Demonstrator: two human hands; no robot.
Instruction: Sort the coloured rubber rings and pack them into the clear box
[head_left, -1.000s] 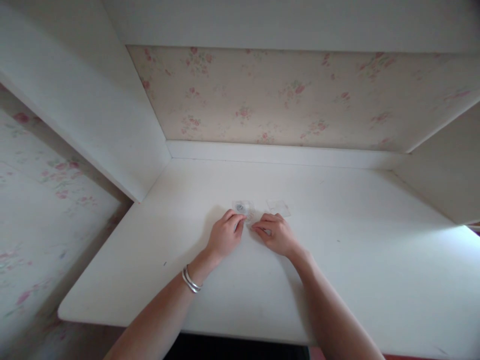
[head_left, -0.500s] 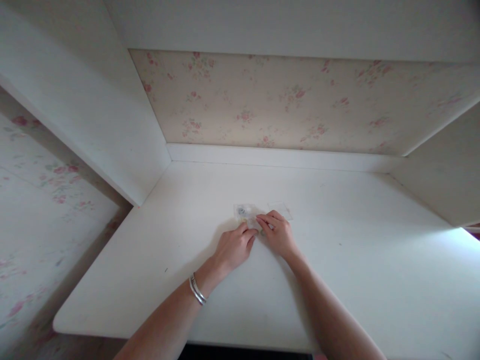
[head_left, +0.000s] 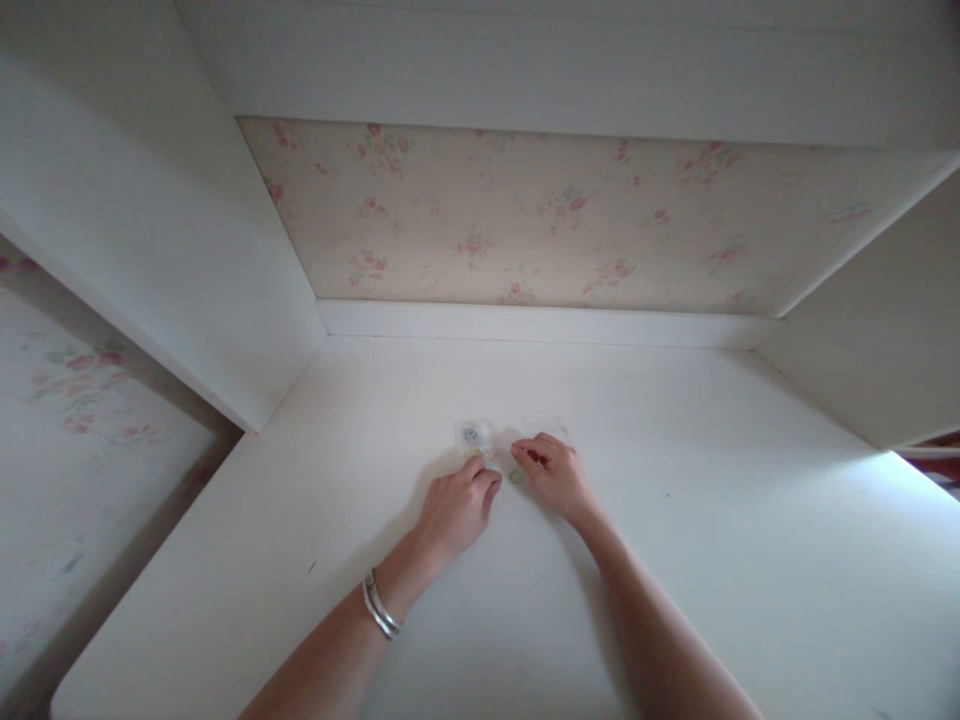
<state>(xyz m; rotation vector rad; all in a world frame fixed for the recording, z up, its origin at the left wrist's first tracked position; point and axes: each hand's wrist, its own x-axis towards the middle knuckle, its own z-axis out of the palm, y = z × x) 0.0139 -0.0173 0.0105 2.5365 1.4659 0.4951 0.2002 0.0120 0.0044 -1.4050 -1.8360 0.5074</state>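
A small clear plastic packet point(head_left: 471, 434) lies flat on the white desk, with a dark coil-like thing inside. My left hand point(head_left: 456, 508) is closed at the packet's lower edge, its fingers pinched together there. To the right, my right hand point(head_left: 556, 478) has thumb and forefinger pinched; whatever is between them is too small to make out. A little greenish ring point(head_left: 515, 477) rests on the desk between the hands. Behind my right hand, partly covered by it, is a second clear, flat, square piece point(head_left: 546, 425).
The white desk top point(head_left: 645, 600) runs back to a low white ledge point(head_left: 525, 322) under flowered wallpaper point(head_left: 480, 210). White side panels stand at left point(head_left: 157, 220) and right point(head_left: 877, 310). A small dark speck point(head_left: 312, 567) lies left of my left arm.
My hands have drawn slightly apart, and the greenish ring between them shows more fully. The whole view has shifted a little.
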